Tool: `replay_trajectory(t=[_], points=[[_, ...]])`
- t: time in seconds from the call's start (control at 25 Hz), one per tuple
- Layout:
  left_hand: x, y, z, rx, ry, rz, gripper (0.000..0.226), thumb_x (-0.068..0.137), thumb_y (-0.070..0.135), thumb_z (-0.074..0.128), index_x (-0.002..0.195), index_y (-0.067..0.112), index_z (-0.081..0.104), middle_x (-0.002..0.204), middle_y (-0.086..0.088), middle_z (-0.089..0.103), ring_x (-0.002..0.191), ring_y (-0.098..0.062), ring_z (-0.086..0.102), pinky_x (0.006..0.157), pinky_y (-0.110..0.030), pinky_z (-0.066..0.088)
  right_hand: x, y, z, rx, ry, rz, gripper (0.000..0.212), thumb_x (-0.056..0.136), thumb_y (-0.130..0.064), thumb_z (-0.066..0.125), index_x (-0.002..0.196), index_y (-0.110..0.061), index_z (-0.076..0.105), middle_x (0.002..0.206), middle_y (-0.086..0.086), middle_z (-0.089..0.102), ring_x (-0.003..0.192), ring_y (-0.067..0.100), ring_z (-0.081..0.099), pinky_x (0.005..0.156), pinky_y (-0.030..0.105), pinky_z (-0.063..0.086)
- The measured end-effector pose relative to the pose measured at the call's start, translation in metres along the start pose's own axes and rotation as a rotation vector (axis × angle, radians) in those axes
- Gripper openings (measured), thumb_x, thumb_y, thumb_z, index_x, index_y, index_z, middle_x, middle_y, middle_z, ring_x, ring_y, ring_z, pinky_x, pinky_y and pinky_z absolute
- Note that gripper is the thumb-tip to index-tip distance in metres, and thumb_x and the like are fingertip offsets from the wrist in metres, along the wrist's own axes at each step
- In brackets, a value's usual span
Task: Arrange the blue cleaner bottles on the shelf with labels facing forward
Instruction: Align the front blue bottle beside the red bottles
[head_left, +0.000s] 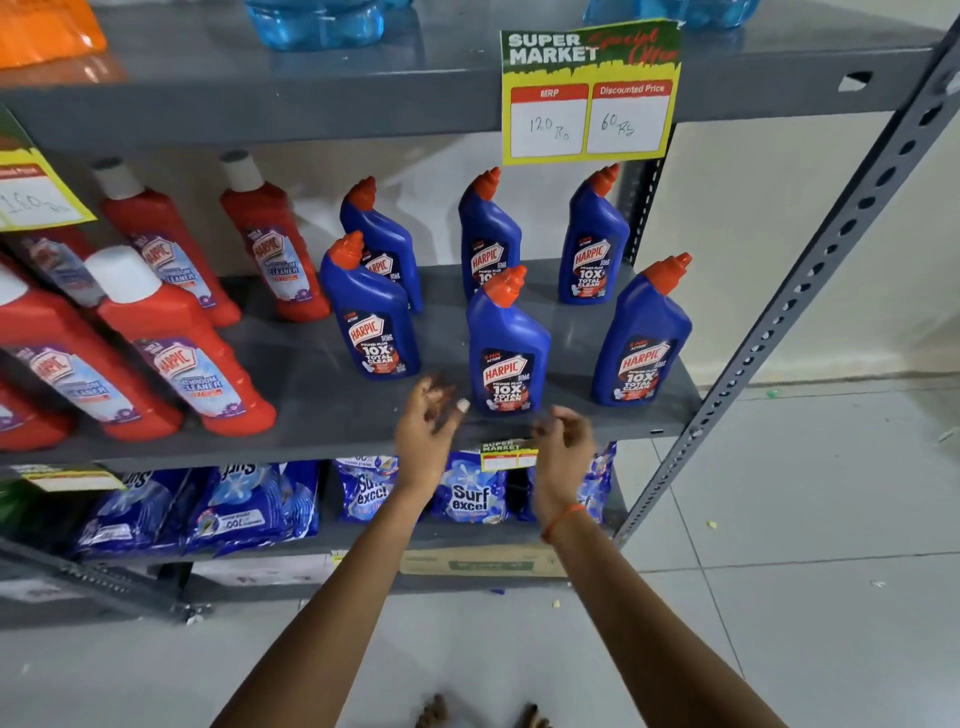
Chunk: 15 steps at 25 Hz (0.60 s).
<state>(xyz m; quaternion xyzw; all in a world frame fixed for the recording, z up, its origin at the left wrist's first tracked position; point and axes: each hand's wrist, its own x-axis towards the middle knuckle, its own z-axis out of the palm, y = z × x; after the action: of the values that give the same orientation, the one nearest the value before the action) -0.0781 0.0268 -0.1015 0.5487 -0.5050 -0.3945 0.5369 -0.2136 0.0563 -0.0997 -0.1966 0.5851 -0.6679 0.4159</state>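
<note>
Empty grips beside upright blue bottle

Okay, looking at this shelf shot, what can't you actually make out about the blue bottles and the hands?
Head view only:
- Back-left blue bottle: label partly hidden by the front-left bottle.
- Back-middle bottle: lower label hidden by the front-middle bottle.
- Left hand and right hand: motion-blurred; contact with the bottle unclear.
- Small shelf-edge tag: print too small.
</note>
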Motion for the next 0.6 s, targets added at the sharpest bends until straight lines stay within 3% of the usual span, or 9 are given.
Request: replay_trajectory(t=[0.12, 0.24, 0.32, 0.44, 0.52, 0.6], points=[[0.005, 0.005, -0.022, 0.024, 0.4, 0.116, 0.044, 0.08, 0.017, 0.069, 0.119, 0.011, 0.048, 0.082, 0.002, 0.064, 0.069, 0.009, 0.061, 0.065, -0.003, 0.045, -0.029, 0.006, 0.053, 0.125, -0.241, 0.249, 0.018, 0.09, -0.002, 0.052, 0.075, -0.012, 0.057, 0.067, 0.003, 0.06, 0.055, 0.012, 0.061, 0.055, 0.021, 0.055], [0.029, 0.004, -0.057, 0.061, 0.486, 0.142, 0.053, 0.075, 0.014, 0.073, 0.119, 0.005, 0.046, 0.094, -0.014, 0.067, 0.08, -0.015, 0.064, 0.07, -0.003, 0.042, -0.043, 0.006, 0.109, -0.013, -0.396, 0.271, 0.023, 0.091, -0.001, 0.05, 0.072, -0.013, 0.057, 0.07, 0.007, 0.06, 0.057, 0.011, 0.061, 0.056, 0.02, 0.055], [0.054, -0.002, -0.081, 0.098, 0.41, 0.101, 0.061, 0.072, 0.006, 0.075, 0.123, -0.004, 0.042, 0.11, -0.025, 0.062, 0.099, -0.031, 0.061, 0.087, -0.018, 0.044, -0.041, 0.004, 0.14, -0.273, -0.349, 0.039, 0.013, 0.088, 0.0, 0.05, 0.087, -0.007, 0.06, 0.087, 0.017, 0.064, 0.075, 0.022, 0.062, 0.07, 0.031, 0.052], [0.094, -0.01, -0.105, 0.183, 0.079, -0.067, 0.077, 0.073, 0.004, 0.074, 0.135, -0.002, 0.03, 0.132, -0.023, 0.052, 0.122, -0.03, 0.05, 0.105, -0.039, 0.039, -0.023, 0.005, 0.168, -0.639, -0.342, -0.246, 0.041, 0.083, 0.004, 0.051, 0.124, 0.004, 0.047, 0.128, 0.026, 0.053, 0.12, 0.036, 0.048, 0.102, 0.037, 0.035], [0.112, -0.012, -0.112, 0.13, -0.096, -0.131, 0.073, 0.073, 0.002, 0.073, 0.134, 0.002, 0.033, 0.13, -0.021, 0.054, 0.115, -0.027, 0.054, 0.098, -0.039, 0.043, -0.009, 0.009, 0.175, -0.722, -0.437, -0.217, 0.052, 0.085, 0.0, 0.051, 0.134, -0.001, 0.037, 0.136, 0.022, 0.049, 0.125, 0.036, 0.047, 0.105, 0.038, 0.037], [0.12, -0.011, -0.114, 0.035, -0.187, -0.163, 0.061, 0.074, -0.003, 0.07, 0.128, 0.002, 0.041, 0.129, -0.023, 0.055, 0.111, -0.026, 0.055, 0.091, -0.033, 0.042, 0.004, 0.01, 0.172, -0.838, -0.532, -0.186, 0.052, 0.083, -0.001, 0.052, 0.133, -0.008, 0.037, 0.129, 0.021, 0.057, 0.115, 0.039, 0.055, 0.095, 0.04, 0.044]])
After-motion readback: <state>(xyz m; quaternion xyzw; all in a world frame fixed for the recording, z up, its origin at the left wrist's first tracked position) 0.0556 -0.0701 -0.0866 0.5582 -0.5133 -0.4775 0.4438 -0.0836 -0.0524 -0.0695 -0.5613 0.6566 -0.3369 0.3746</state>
